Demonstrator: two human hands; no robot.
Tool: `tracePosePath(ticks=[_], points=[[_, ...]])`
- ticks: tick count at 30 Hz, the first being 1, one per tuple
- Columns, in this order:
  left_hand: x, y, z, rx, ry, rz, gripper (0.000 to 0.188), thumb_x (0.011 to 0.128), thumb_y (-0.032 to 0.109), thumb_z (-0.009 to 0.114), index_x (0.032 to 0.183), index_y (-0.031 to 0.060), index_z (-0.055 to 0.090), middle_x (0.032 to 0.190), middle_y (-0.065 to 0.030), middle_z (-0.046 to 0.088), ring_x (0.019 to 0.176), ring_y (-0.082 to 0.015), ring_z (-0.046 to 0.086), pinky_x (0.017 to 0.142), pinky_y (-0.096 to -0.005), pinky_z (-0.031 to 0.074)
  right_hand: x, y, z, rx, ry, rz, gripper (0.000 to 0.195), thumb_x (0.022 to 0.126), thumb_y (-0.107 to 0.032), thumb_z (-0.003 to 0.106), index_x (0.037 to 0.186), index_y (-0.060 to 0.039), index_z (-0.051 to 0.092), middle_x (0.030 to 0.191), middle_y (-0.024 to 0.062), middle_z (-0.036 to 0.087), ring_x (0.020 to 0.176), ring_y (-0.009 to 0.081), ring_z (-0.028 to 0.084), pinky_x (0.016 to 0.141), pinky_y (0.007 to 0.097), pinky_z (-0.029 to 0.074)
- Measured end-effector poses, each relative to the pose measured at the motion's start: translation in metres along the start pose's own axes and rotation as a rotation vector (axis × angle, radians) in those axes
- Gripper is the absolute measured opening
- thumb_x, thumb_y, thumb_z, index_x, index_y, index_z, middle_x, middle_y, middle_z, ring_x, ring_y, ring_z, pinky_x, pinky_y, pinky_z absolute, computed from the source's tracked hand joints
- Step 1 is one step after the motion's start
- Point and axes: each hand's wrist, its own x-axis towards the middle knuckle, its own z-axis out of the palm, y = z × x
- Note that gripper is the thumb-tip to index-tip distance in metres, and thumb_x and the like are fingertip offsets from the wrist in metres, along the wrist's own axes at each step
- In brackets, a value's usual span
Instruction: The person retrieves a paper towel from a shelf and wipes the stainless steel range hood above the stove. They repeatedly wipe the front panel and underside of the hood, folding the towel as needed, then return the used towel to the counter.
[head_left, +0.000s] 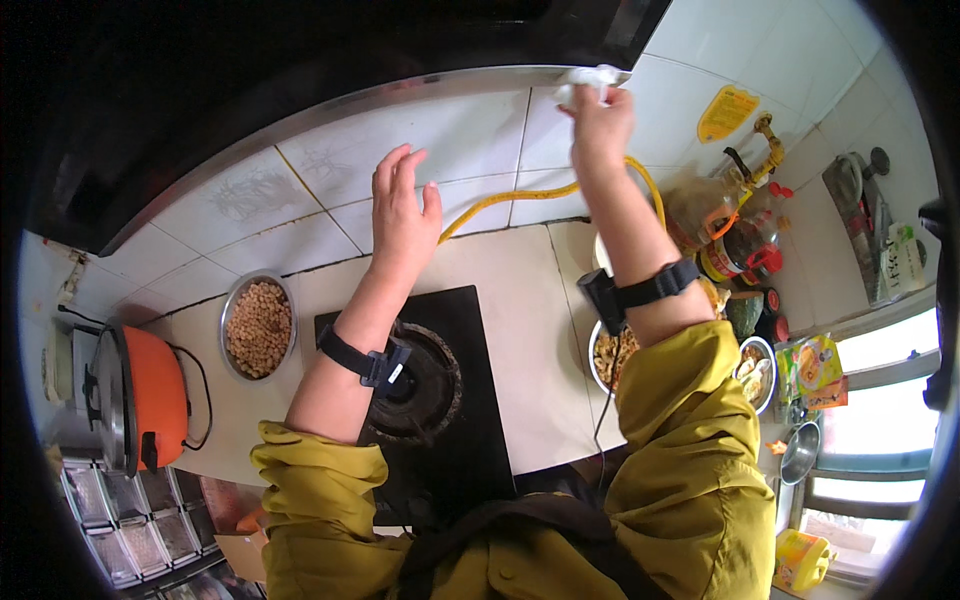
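My right hand (602, 127) grips a crumpled white cloth or tissue (589, 78) against the lower metal edge (495, 77) of a black range hood (360, 45), near the hood's right corner. In front of the white wall tiles (465, 127) my left hand (405, 199) is raised, fingers apart and holding nothing. Beneath my left forearm sits a black gas stove (480, 375) with a round burner (420, 382), partly hidden by the arm.
At left are a metal bowl of brown pellet-like food (259, 330) and an orange electric pot (157, 397). A yellow gas hose (517, 196) runs along the wall. Bottles (739, 244) and food bowls (756, 371) crowd the right; a knife rack (855, 217) hangs there.
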Motion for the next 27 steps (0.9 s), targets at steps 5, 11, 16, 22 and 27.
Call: tracePosePath(ticks=[5,11,16,22,27], points=[[0.002,-0.004,0.006,-0.002,0.037,0.036,0.038,0.077,0.001,0.056,0.114,0.0020,0.048,0.122,-0.0165,0.044,0.113,-0.0345,0.043,0.094,-0.0411,0.039,0.010,-0.003,-0.007,0.229,0.002,0.086,0.022,0.086,-0.006,0.054,0.101,0.0041,0.043,0.100,0.0159,0.054,0.085,0.0229,0.060,0.071,0.0334,0.056],[0.008,-0.005,0.005,-0.003,0.042,0.048,0.038,0.077,0.002,0.057,0.114,0.0017,0.048,0.121,-0.0164,0.044,0.112,-0.0348,0.044,0.094,-0.0409,0.039,-0.015,0.013,0.036,0.168,-0.199,0.144,0.022,0.086,0.000,0.052,0.105,0.0050,0.044,0.102,0.0151,0.053,0.090,0.0231,0.057,0.080,0.0376,0.055],[0.005,-0.019,-0.008,0.031,0.075,0.068,0.037,0.077,0.002,0.056,0.114,0.0014,0.048,0.121,-0.0165,0.044,0.111,-0.0346,0.044,0.093,-0.0406,0.040,0.019,-0.004,-0.009,0.174,-0.094,0.118,0.025,0.083,0.004,0.047,0.108,0.0060,0.046,0.106,0.0174,0.054,0.097,0.0292,0.057,0.081,0.0398,0.054],[0.001,-0.039,-0.032,0.016,0.130,0.072,0.037,0.077,0.001,0.057,0.113,0.0007,0.048,0.120,-0.0175,0.045,0.111,-0.0350,0.044,0.093,-0.0413,0.040,-0.046,-0.023,0.062,0.195,-0.057,0.253,0.031,0.086,0.005,0.044,0.116,0.0071,0.039,0.114,0.0192,0.048,0.101,0.0296,0.054,0.084,0.0440,0.054],[-0.012,-0.066,-0.066,0.019,0.136,0.048,0.038,0.076,0.001,0.057,0.113,0.0009,0.048,0.119,-0.0175,0.046,0.113,-0.0345,0.044,0.096,-0.0408,0.038,-0.096,-0.005,0.128,0.292,-0.228,0.262,0.033,0.085,0.007,0.046,0.117,0.0070,0.037,0.113,0.0197,0.048,0.100,0.0294,0.055,0.083,0.0419,0.056]])
